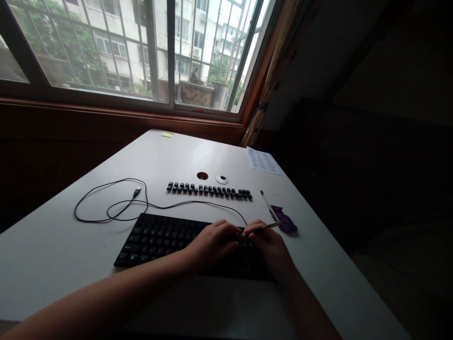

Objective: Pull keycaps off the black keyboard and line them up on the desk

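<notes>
A black keyboard (159, 238) lies before me; its upper right part has rows without keycaps or hidden by my hands. My left hand (214, 243) rests over the keyboard's right half, fingers curled together at the keys; what they pinch is hidden. Close beside it, my right hand (267, 245) is closed around a thin, slender tool (271, 225), whose pale end sticks out to the right. The tool's kind is unclear. Behind the keyboard, several removed black keycaps (208, 190) stand in two rows on the white table (88, 274).
Right of my hands lie a purple cloth (287, 224) and a cotton swab (269, 205). The keyboard's black cable (129, 219) loops at left, with its USB plug (137, 191). Further back are a round cable hole (202, 175), its white cover (222, 179) and a printed sheet (264, 161).
</notes>
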The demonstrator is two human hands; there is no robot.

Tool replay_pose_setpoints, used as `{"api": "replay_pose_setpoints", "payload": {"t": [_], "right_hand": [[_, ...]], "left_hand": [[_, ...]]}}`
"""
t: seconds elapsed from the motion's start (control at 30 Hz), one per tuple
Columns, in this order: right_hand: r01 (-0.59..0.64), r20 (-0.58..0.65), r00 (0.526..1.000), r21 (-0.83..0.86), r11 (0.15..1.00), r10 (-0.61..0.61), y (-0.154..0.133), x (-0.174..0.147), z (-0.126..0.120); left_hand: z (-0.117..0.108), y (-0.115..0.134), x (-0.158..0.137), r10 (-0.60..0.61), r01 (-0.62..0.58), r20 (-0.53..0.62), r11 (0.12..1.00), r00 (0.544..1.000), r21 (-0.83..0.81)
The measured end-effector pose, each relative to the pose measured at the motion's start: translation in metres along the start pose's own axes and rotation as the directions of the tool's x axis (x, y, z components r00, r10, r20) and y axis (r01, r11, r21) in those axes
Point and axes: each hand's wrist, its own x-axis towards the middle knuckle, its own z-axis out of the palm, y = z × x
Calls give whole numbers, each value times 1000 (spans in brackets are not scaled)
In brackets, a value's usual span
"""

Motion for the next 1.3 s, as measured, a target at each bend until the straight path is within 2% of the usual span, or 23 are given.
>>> {"api": "replay_pose_setpoints", "payload": {"t": [0.27,0.43,0.57,0.77,1.0,1.3], "right_hand": [[-52,16,999,212,976,50,9,-4,4],[-75,68,996,308,949,56,10,-5,2],[-91,114,992,338,937,55,8,-6,1],[-150,148,985,453,879,91,11,-7,0],[-161,150,984,482,861,99,14,-7,0],[-160,180,980,502,850,78,10,-7,1]], "left_hand": [[2,-6,1,-26,24,-28,999,999,-49],[3,-6,0,-27,26,-31,999,999,-40],[0,-4,1,-2,3,8,994,1000,-110],[-6,-1,4,-78,96,84,966,993,-240],[-6,1,2,-54,67,69,978,996,-200],[-5,4,-2,-163,187,103,936,981,-298]]}}
